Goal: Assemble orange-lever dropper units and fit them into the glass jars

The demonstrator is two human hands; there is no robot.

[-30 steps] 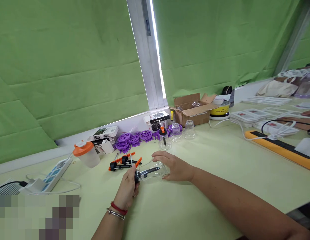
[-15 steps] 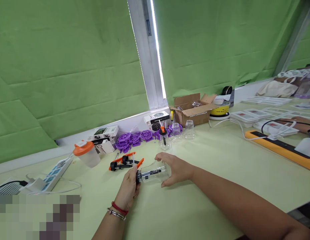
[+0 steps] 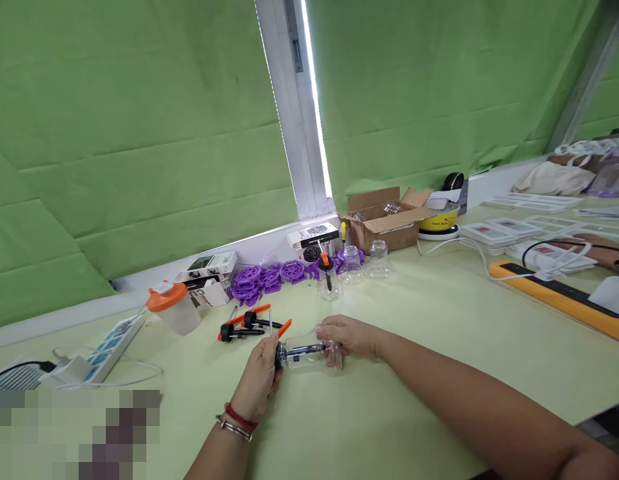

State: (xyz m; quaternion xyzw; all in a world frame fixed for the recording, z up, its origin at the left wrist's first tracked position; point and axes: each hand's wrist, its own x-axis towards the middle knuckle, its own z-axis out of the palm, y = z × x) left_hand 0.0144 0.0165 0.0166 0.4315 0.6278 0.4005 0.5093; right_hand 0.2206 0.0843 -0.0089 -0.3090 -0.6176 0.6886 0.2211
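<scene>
My left hand (image 3: 264,367) is closed round the black lid end of a clear jar (image 3: 309,357), which lies on its side above the table. A black rod shows inside the jar, and an orange handle (image 3: 284,327) with a metal shank sticks up by my left fingers. My right hand (image 3: 346,337) grips the wide base end of the jar, fingers bent round it. Behind my left hand lie black rod pieces with orange handles (image 3: 236,331). Another jar (image 3: 330,288) with a black and orange top piece stands farther back.
Purple plastic parts (image 3: 249,283), two clear jars (image 3: 378,257) and an open cardboard box (image 3: 386,230) line the back. An orange-lidded cup (image 3: 182,317) and a power strip (image 3: 112,347) are left. At right are an orange bar (image 3: 564,297) and another person's arm (image 3: 602,250).
My right hand has closed from a spread pose onto the jar's base end. The jar and my left hand have shifted slightly right.
</scene>
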